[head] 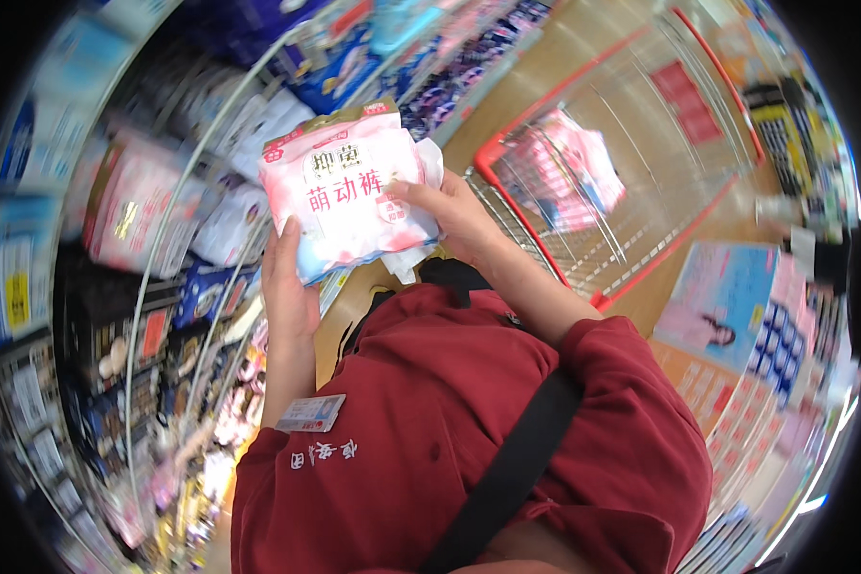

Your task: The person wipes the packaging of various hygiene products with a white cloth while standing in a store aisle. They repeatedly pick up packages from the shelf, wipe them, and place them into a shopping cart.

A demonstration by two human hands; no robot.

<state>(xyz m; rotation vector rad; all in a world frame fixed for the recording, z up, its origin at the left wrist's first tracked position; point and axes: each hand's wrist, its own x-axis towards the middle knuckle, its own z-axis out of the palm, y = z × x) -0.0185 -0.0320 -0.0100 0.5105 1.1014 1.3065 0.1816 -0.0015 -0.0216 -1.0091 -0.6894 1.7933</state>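
Note:
A pink and white plastic package of sanitary pants [348, 208] is held up in front of my chest, its printed face towards me. My left hand [287, 262] grips its lower left edge, with the thumb on the front. At the package's right side my right hand [452, 208] holds on, thumb across the front and fingers behind. A white crumpled piece [409, 260] shows behind and below the package near my right hand; what it is, I cannot tell.
Shelves with wire dividers [176, 194] hold many packages on the left. A shopping cart with red edging [545, 269], carrying pink packages [563, 172], stands at the upper right. Stacked cartons [725, 301] are at the right. Between shelves and cart runs a brown floor [499, 93].

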